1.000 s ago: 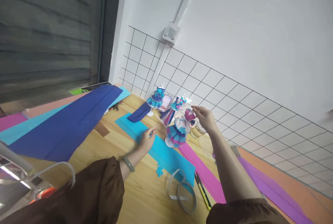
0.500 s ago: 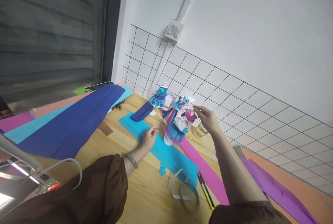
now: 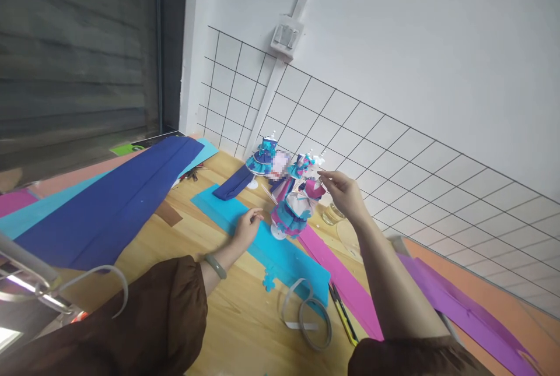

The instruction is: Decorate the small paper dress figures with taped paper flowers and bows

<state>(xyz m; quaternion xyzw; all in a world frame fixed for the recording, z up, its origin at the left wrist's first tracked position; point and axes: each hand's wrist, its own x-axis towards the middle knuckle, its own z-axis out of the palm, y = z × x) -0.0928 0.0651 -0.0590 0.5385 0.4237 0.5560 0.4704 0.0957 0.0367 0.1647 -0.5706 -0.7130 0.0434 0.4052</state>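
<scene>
A miniature dress form [image 3: 292,213] in a layered blue, pink and white paper dress stands on a round white base. At its upper right side, my right hand [image 3: 345,194] is closed in a pinch. Whatever is between those fingertips is too small to make out. My left hand [image 3: 247,229], its fingers curled and thumb drawn in, is over a bright blue crepe paper strip [image 3: 301,268], left of the dress. Anything in it is hidden. Behind stand a smaller blue-and-pink dress [image 3: 301,165] and a dark blue and turquoise dress [image 3: 262,157].
A tape roll [image 3: 315,324], a yellow-and-black cutter [image 3: 347,323] and a blue paper flower [image 3: 269,280] lie in front. A pink strip [image 3: 345,291] runs beside a glass cup [image 3: 333,214]. Dark blue paper [image 3: 105,207] covers the left side; a wire grid [image 3: 363,131] lines the wall.
The whole view has shifted, so everything appears slightly farther left and higher. Both hands keep nearly the same pose and place relative to the dress.
</scene>
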